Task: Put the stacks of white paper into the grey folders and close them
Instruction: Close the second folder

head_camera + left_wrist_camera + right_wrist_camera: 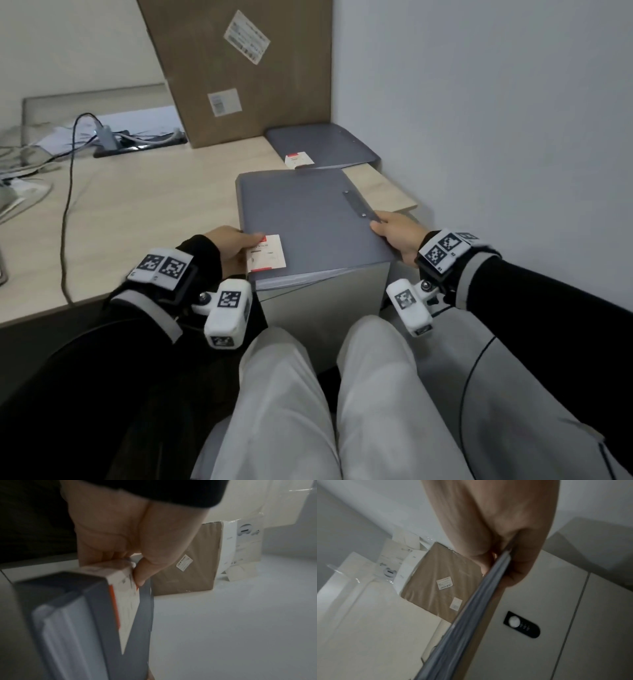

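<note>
A closed grey folder [308, 219] with white paper [68, 635] inside is held over the desk's near right corner. My left hand [229, 248] grips its left edge, thumb on the red-and-white label [267, 255]. My right hand [397, 233] pinches its right edge near the metal clip strip [359, 204]. In the wrist views the left hand's thumb [142, 572] and the right hand's thumb [518, 569] press on the folder [471, 615]. A second closed grey folder [325, 145] with its own label lies farther back against the wall.
A large brown cardboard box [239, 68] leans on the wall behind the folders. Cables and a power strip [137, 140] lie at the desk's [137, 205] back left. A white cabinet [325, 298] stands below the desk corner, the wall close on the right.
</note>
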Action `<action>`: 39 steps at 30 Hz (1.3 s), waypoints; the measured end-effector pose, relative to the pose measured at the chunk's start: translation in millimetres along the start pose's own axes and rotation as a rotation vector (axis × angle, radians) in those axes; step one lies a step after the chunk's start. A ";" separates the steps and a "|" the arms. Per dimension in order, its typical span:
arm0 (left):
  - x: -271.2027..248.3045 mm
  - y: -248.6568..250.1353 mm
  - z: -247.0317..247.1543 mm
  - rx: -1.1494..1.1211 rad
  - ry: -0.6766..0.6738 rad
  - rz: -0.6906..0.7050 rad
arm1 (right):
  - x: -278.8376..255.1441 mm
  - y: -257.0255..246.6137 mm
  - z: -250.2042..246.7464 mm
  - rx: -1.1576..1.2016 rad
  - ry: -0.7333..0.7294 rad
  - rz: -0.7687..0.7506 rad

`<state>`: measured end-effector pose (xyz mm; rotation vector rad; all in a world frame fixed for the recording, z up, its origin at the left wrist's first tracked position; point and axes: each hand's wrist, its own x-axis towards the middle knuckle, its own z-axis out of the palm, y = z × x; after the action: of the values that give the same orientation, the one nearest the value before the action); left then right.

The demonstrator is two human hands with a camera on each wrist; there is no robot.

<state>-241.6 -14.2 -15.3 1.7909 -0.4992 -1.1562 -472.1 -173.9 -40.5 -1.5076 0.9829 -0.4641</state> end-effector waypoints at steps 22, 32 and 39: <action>171.5 146.7 36.0 -0.275 0.151 0.181 | 202.5 -118.0 -38.3 -0.665 0.171 -0.111; 234.6 157.8 35.9 0.813 -0.055 0.212 | 259.1 -106.3 -4.0 -1.059 -0.163 0.069; 233.1 149.1 38.7 1.043 -0.068 0.237 | 287.9 -102.9 -1.2 -1.128 -0.127 0.098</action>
<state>-143.8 -275.8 -8.8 2.4386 -1.5091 -0.8221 -279.5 -409.9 -13.8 -2.4123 1.2855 0.3504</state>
